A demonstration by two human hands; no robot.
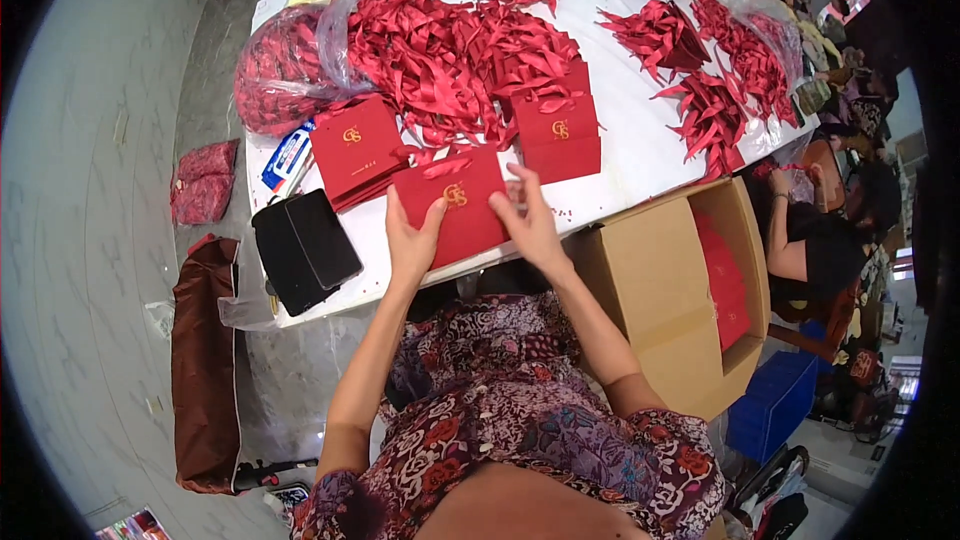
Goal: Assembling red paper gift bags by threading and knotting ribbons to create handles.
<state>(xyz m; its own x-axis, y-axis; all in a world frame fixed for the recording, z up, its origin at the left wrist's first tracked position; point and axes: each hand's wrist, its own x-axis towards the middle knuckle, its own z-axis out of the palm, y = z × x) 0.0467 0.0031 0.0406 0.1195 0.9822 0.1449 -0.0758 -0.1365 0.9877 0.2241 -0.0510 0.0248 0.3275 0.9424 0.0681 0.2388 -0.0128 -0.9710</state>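
A flat red gift bag point(468, 225) with a gold printed mark and red ribbon at its top is upright between my hands at the table's near edge. My left hand point(413, 240) grips its left side, the thumb on the front face and the fingers mostly hidden behind. At the right edge, my right hand point(533, 222) pinches the bag with its thumb on the front and its fingers curled around the side. A stack of red bags point(355, 150) lies just to the left. More red bags with ribbon handles point(562, 135) lie to the right, beyond my right hand.
A large heap of red ribbons point(425, 60) spreads over the white table point(600, 202), beside a plastic sack point(280, 70). A black case point(305, 248) lies at the near left corner. Against the near right edge stands an open cardboard box point(650, 285). Another person point(815, 230) sits at the right.
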